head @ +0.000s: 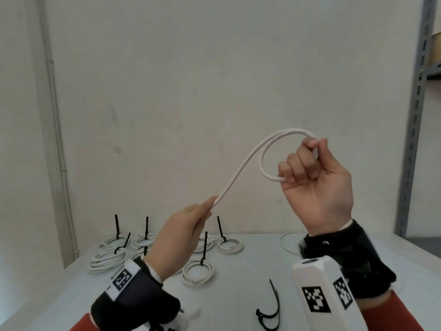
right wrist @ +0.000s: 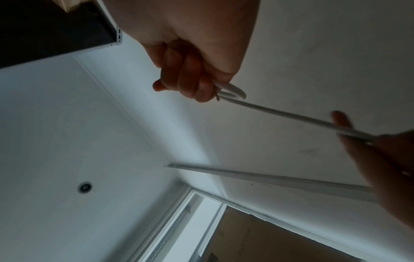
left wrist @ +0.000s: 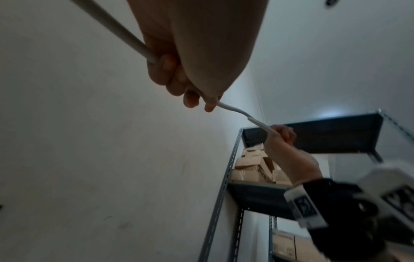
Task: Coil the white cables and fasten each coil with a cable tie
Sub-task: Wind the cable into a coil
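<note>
- Right hand (head: 317, 180) clenches the cable (head: 241, 168) loops; left hand (head: 181, 237) pinches the tail.
- Cable looks light and springy; grip where the loops cross.

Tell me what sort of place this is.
Probably a storeroom or workshop corner: a slotted metal rack holds cardboard boxes, and a plain white table carries tied cable coils.
</note>
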`<action>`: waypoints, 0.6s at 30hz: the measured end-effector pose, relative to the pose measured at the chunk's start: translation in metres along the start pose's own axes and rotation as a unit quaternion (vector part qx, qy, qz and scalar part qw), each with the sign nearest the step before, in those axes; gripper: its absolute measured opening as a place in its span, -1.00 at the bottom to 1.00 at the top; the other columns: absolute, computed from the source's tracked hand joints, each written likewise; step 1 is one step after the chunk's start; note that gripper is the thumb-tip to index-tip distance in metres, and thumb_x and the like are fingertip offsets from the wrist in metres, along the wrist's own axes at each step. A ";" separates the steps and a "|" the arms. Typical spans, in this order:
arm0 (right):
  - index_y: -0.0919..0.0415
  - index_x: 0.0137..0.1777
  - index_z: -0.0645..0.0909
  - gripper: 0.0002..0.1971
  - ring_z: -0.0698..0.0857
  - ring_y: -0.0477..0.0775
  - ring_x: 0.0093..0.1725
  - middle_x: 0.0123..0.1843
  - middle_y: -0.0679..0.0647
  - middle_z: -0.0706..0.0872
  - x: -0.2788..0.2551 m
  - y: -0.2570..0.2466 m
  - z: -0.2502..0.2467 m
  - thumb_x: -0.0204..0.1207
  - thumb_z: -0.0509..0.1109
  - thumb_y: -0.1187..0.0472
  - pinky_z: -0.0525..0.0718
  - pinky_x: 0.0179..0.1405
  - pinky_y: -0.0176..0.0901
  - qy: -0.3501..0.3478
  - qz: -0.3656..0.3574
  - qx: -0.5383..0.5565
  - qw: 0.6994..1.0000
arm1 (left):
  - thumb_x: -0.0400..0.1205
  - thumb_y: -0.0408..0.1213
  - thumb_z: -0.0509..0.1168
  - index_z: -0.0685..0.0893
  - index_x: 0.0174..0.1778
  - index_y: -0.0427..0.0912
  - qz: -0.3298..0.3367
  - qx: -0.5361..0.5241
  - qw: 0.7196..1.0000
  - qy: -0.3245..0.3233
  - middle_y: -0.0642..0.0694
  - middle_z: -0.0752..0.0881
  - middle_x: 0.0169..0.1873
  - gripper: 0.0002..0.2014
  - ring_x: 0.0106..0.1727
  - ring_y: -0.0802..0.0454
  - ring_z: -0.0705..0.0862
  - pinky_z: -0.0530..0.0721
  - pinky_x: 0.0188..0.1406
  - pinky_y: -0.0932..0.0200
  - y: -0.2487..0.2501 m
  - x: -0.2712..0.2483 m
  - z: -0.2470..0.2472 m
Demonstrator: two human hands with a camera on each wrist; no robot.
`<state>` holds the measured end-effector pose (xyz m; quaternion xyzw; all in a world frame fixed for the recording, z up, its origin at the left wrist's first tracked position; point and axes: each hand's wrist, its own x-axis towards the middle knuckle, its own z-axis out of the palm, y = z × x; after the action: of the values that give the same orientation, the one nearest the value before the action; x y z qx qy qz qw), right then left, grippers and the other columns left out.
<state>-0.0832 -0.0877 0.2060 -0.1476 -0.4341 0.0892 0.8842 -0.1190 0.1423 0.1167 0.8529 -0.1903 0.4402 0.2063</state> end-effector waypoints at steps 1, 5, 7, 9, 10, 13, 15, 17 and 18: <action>0.18 -0.26 0.57 -0.57 0.09 -0.04 -0.54 -0.52 -0.05 0.10 0.002 -0.002 0.001 0.73 -0.01 0.08 0.27 -0.52 -0.27 0.005 -0.016 0.003 1.000 | 0.68 -0.03 -0.02 0.41 0.41 0.20 0.010 0.032 0.999 -0.008 0.19 0.48 -0.38 -0.63 -0.41 0.12 0.53 0.60 -0.42 0.11 0.001 -0.004 0.001; 0.17 -0.19 0.50 -0.63 0.23 -0.07 -0.55 -0.54 -0.06 0.23 0.014 0.000 0.001 0.75 -0.05 0.09 0.34 -0.48 -0.28 0.001 -0.048 0.001 0.999 | 0.66 -0.08 0.03 0.42 0.41 0.09 0.066 0.147 0.987 -0.028 0.11 0.55 -0.35 -0.62 -0.56 0.02 0.53 0.49 -0.76 0.16 0.010 -0.014 -0.001; 0.15 -0.14 0.45 -0.67 0.28 -0.07 -0.52 -0.52 -0.06 0.29 0.020 0.008 0.001 0.75 -0.06 0.08 0.37 -0.46 -0.27 -0.001 -0.043 -0.025 0.999 | 0.64 -0.10 0.04 0.47 0.38 0.02 0.099 0.203 0.973 -0.037 0.10 0.55 -0.40 -0.62 -0.62 0.03 0.49 0.37 -0.84 0.23 0.016 -0.015 -0.004; 0.15 -0.13 0.44 -0.71 0.29 -0.08 -0.51 -0.51 -0.06 0.30 0.023 0.019 0.001 0.73 -0.02 0.08 0.38 -0.43 -0.27 0.011 -0.036 -0.072 0.997 | 0.62 -0.11 0.06 0.55 0.32 -0.01 0.125 0.249 0.960 -0.037 0.11 0.55 -0.41 -0.62 -0.61 0.06 0.49 0.24 -0.80 0.26 0.022 -0.014 -0.008; 0.17 -0.13 0.45 -0.72 0.31 -0.08 -0.50 -0.51 -0.06 0.32 0.024 0.025 0.001 0.71 0.01 0.08 0.39 -0.42 -0.27 0.019 -0.035 -0.102 0.994 | 0.61 -0.11 0.06 0.59 0.28 -0.02 0.134 0.263 0.955 -0.036 0.12 0.56 -0.41 -0.63 -0.60 0.07 0.50 0.18 -0.76 0.27 0.025 -0.014 -0.011; 0.25 -0.11 0.46 -0.78 0.41 -0.06 -0.49 -0.49 -0.02 0.43 0.024 0.040 -0.002 0.67 0.09 0.15 0.45 -0.38 -0.25 0.024 -0.026 -0.185 0.982 | 0.60 -0.10 0.08 0.67 0.19 -0.03 0.164 0.272 0.947 -0.040 0.11 0.57 -0.43 -0.64 -0.58 0.06 0.53 0.16 -0.71 0.30 0.031 -0.013 -0.018; 0.26 -0.10 0.47 -0.82 0.49 -0.02 -0.46 -0.45 0.02 0.53 0.022 0.049 -0.006 0.66 0.13 0.18 0.50 -0.33 -0.22 0.011 0.001 -0.258 0.966 | 0.59 -0.09 0.09 0.64 0.20 -0.02 0.181 0.263 0.946 -0.055 0.10 0.57 -0.42 -0.66 -0.56 0.06 0.56 0.25 -0.74 0.31 0.033 -0.014 -0.020; 0.26 -0.10 0.50 -0.83 0.58 0.00 -0.44 -0.39 0.06 0.63 0.019 0.057 -0.009 0.69 0.15 0.23 0.57 -0.32 -0.21 -0.007 0.030 -0.377 0.926 | 0.59 -0.09 0.11 0.60 0.19 -0.01 0.191 0.255 0.946 -0.067 0.11 0.59 -0.40 -0.69 -0.50 0.07 0.60 0.37 -0.77 0.31 0.033 -0.015 -0.021; 0.27 -0.10 0.51 -0.82 0.61 0.02 -0.45 -0.38 0.08 0.66 0.017 0.061 -0.011 0.71 0.15 0.26 0.60 -0.32 -0.22 -0.026 0.043 -0.439 0.897 | 0.60 -0.09 0.11 0.60 0.17 -0.02 0.194 0.249 0.947 -0.068 0.11 0.61 -0.39 -0.71 -0.48 0.07 0.61 0.42 -0.77 0.30 0.033 -0.014 -0.023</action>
<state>-0.0655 -0.0278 0.1915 -0.5371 -0.4448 -0.0683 0.7135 -0.1588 0.1285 0.1232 0.8517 -0.2498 0.4460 -0.1152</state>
